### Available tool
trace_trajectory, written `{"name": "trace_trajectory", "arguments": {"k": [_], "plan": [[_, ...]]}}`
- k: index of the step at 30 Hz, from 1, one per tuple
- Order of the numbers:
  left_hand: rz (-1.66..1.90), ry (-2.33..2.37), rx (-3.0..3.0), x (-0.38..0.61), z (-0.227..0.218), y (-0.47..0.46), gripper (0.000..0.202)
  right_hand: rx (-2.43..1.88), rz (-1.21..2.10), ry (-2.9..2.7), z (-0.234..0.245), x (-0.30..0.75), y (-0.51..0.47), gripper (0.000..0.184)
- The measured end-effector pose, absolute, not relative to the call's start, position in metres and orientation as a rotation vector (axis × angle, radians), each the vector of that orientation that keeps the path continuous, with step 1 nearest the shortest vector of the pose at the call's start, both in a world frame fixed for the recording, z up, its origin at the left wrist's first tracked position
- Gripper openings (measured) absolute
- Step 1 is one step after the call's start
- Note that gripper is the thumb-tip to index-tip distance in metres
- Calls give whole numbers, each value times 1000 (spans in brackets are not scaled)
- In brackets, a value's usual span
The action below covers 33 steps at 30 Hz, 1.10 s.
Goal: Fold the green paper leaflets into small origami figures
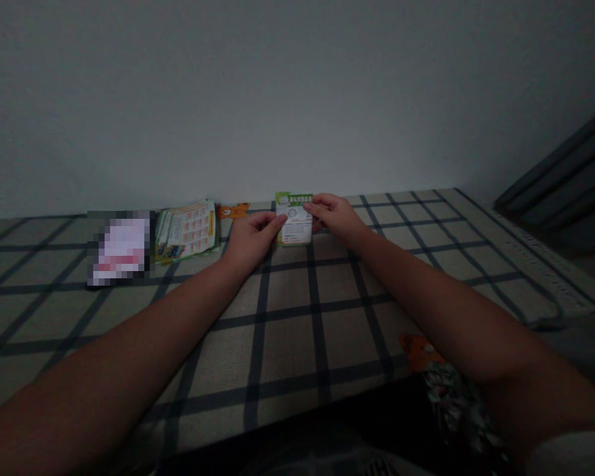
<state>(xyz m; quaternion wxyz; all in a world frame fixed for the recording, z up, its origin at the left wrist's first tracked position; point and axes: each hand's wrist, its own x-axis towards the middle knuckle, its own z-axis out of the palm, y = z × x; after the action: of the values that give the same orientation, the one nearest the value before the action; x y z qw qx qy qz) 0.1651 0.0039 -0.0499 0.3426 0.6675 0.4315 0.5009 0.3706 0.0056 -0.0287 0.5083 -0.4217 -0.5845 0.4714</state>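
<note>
A small green and white printed packet (296,227) stands roughly upright between my hands, its printed face toward me. My left hand (252,238) pinches its left edge, thumb in front and fingers behind. On the other side, my right hand (336,217) grips the upper right edge with the thumb over the front. The writing on the packet is too small and dim to read. To the left of my left hand lie several flat printed sheets or packets (191,229) in green, white and orange, overlapping in a pile.
A checked cloth (287,330) with bear prints covers the surface. Far left lies a pixelated object with a pale screen-like face (123,248). A plain wall (297,99) rises behind the surface, and dark folded fabric (570,185) hangs at the right.
</note>
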Motion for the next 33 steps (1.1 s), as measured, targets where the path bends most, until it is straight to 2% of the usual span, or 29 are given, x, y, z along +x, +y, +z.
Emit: {"name": "trace_trajectory", "arguments": {"k": [20,33], "plan": [[1202,955,1539,168,-50,3,45,-1068,1025,-1400,-30,372,7,31],[1350,1057,1675,164,-50,6,37,-996,1150,-1471,-31,372,6,21]]}}
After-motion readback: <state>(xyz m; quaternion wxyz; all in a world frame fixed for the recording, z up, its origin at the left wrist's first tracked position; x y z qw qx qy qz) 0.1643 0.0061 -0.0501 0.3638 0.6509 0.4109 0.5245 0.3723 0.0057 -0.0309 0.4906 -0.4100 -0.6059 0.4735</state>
